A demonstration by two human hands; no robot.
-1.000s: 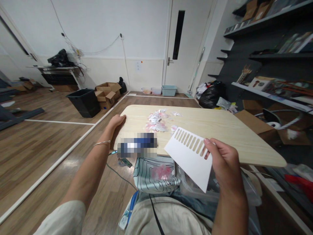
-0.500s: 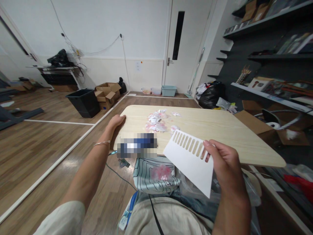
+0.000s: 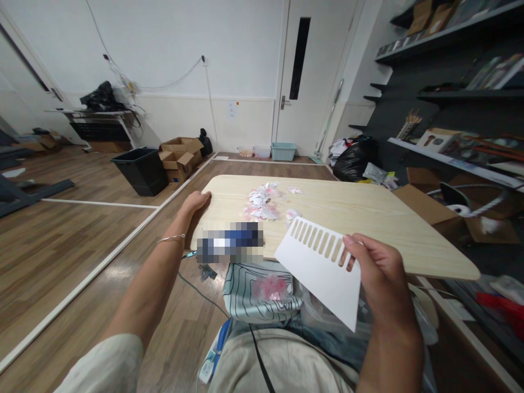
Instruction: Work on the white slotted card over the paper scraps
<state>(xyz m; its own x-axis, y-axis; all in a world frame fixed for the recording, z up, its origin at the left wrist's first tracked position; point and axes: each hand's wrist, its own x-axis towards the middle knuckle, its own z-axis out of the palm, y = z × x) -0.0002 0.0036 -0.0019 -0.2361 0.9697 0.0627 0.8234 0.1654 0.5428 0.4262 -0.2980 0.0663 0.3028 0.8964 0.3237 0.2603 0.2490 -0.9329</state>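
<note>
My right hand [image 3: 379, 281] grips a white card [image 3: 317, 267] with a row of narrow slots along its top edge, held over my lap just in front of the table's near edge. My left hand [image 3: 196, 202] rests on the left corner of the light wooden table [image 3: 360, 215], fingers curled over its edge. A heap of small white and pink paper scraps [image 3: 262, 202] lies on the table's far middle. A blurred dark blue object [image 3: 230, 242] sits at the near left edge.
A patterned bag [image 3: 256, 292] with pink scraps lies on my lap. A black bin [image 3: 141, 170] and cardboard boxes [image 3: 180, 155] stand on the floor to the left. Shelves [image 3: 458, 93] run along the right wall, with a black rubbish bag [image 3: 354, 158] below. A door [image 3: 305, 76] is straight ahead.
My right hand has lowered and tilted the slotted card slightly. The left hand has stayed on the table corner.
</note>
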